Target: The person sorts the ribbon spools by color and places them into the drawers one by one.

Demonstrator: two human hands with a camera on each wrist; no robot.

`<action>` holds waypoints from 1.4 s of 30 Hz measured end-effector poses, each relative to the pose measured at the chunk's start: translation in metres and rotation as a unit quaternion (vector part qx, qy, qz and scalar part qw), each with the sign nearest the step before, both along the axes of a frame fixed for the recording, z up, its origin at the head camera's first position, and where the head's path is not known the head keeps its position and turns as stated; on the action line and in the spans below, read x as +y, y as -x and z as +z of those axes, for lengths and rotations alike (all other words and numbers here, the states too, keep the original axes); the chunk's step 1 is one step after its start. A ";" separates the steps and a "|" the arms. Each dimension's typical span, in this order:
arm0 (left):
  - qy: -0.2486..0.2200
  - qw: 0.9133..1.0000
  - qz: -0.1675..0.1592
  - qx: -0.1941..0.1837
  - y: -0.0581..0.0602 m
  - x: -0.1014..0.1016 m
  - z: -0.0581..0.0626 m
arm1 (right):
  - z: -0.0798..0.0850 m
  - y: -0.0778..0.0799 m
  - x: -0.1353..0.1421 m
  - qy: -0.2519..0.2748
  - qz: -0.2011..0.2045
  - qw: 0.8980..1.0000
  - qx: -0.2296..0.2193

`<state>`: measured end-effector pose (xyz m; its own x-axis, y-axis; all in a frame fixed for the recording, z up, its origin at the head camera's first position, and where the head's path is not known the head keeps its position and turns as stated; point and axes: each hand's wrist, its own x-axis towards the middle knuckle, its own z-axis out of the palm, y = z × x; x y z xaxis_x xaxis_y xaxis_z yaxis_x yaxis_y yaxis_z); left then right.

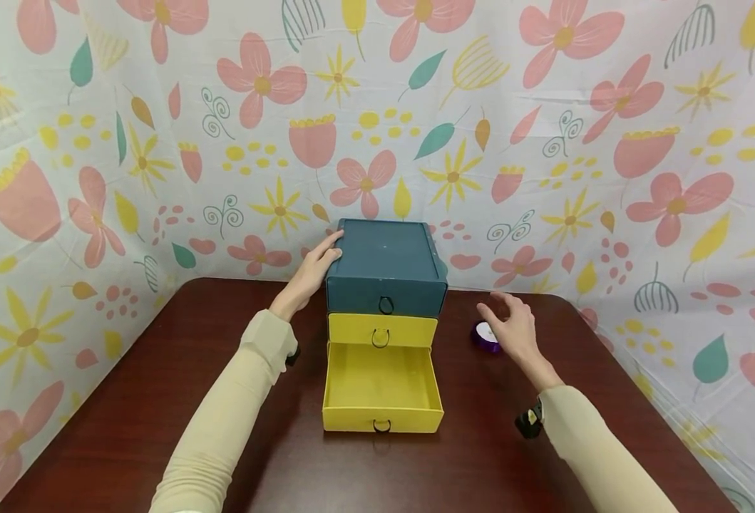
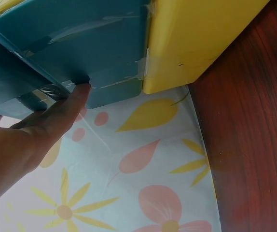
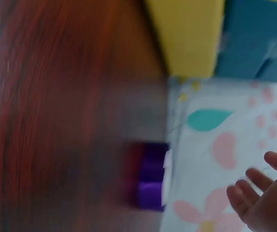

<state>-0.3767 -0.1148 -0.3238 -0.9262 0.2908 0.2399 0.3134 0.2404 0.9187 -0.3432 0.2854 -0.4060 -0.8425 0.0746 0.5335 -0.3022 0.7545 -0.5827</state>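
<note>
A small drawer chest stands on the table, with a dark teal top [image 1: 386, 249] and yellow drawers below. Its bottom yellow drawer [image 1: 380, 381] is pulled out, and nothing lies in it. My left hand [image 1: 313, 271] rests against the chest's left upper edge; in the left wrist view its fingers [image 2: 78, 99] touch the teal side panel [image 2: 95, 48]. To the right of the chest lies a purple ribbon roll [image 1: 485, 336] with a white face. Over and just beside that roll hovers my right hand [image 1: 512, 328], fingers loosely bent and holding nothing.
The dark red-brown table [image 1: 223, 399] extends around the chest. A floral cloth [image 1: 364, 107] hangs behind and at both sides of the table. Small black ring pulls [image 1: 381, 425] hang on the drawer fronts.
</note>
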 end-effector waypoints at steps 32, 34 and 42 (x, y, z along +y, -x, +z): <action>-0.004 1.000 -0.008 0.008 0.000 -0.001 -0.001 | -0.039 0.024 0.013 -0.170 0.002 0.962 -0.213; -0.004 1.000 -0.008 0.008 0.000 -0.001 -0.001 | -0.038 0.020 0.012 -0.167 0.004 0.964 -0.209; -0.010 1.000 -0.010 0.005 0.002 -0.002 -0.002 | -0.032 0.005 0.005 -0.172 0.040 0.975 -0.138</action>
<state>-0.3784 -0.1163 -0.3261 -0.9178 0.3045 0.2546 0.3269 0.2161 0.9200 -0.3485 0.2906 -0.4380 -0.9533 -0.1407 0.2672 -0.2357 0.9000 -0.3668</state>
